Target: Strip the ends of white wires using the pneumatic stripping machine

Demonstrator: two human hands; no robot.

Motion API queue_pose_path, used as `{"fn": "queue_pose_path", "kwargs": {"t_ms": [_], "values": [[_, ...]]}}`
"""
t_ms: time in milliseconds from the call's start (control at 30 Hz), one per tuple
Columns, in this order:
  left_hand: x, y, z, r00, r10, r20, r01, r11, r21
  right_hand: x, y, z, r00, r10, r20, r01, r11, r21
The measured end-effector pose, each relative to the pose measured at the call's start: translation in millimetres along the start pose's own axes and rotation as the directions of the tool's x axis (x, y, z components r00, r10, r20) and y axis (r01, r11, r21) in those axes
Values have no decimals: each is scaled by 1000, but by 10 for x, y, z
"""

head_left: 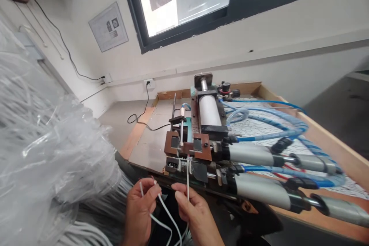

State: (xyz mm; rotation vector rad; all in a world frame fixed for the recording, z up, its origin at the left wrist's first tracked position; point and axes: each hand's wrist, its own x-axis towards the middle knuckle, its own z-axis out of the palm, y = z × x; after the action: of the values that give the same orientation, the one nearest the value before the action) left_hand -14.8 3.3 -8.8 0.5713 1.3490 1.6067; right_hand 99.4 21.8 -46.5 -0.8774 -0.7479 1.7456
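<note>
My left hand [141, 205] is closed, pinching a thin white cable [165, 207] between thumb and fingers near its end. Another length of white cable loops down below that hand. To its right, my right hand [193, 209] is closed around a second white cable [188, 178], which runs straight up from the fingers. The upper end of this cable goes in at the front of a pneumatic machine [187, 152], between its brown jaw plates. What happens to the tip inside is hidden.
Large clear plastic bags [52, 153] of white cables crowd the left side. Silver air cylinders [261, 192] stick out to the right, with blue hoses [268, 136] behind them. A wooden rim [311, 128] edges the bench; scraps lie beneath the hoses.
</note>
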Motion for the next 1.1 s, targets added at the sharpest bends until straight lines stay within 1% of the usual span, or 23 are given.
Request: {"fn": "queue_pose_path", "kwargs": {"t_ms": [67,133,167,233,333,400,433,500,567,667,767,900,1100], "values": [[-2,1,25,998,-7,56,6,1000,9,-69,36,-13,990,-73,120,97,973,-207],[0,-10,29,994,-17,106,13,999,39,-127,57,-21,971,-134,201,192,931,-311],[-1,-16,27,992,-22,122,15,998,60,-148,61,-24,968,-152,200,212,921,-326],[-5,-24,22,989,-25,146,10,994,106,-165,61,-26,979,-172,108,198,928,-316],[-10,-25,14,985,3,174,-29,988,149,-128,48,-17,985,-139,-99,116,972,-204],[-6,-25,8,982,6,190,-36,987,157,-70,30,-1,981,-75,-181,64,995,-71],[-3,-26,4,981,-4,194,-28,987,159,-38,18,8,980,-41,-194,42,999,-1],[7,-35,-4,980,-24,197,-9,986,165,22,-12,27,982,16,-189,7,993,120],[18,-48,-14,982,-27,189,-5,985,171,67,-45,45,985,63,-162,-29,979,203],[36,-63,-27,980,-18,198,-18,983,180,111,-90,63,986,121,-117,-82,953,293],[46,-65,-33,976,-18,215,-24,981,192,137,-118,71,984,153,-96,-108,923,370],[45,-75,-33,975,-16,222,-30,979,203,153,-124,71,979,180,-95,-124,899,420],[45,-99,-55,978,-2,207,-36,982,183,151,-132,84,979,174,-108,-115,902,417]]}}
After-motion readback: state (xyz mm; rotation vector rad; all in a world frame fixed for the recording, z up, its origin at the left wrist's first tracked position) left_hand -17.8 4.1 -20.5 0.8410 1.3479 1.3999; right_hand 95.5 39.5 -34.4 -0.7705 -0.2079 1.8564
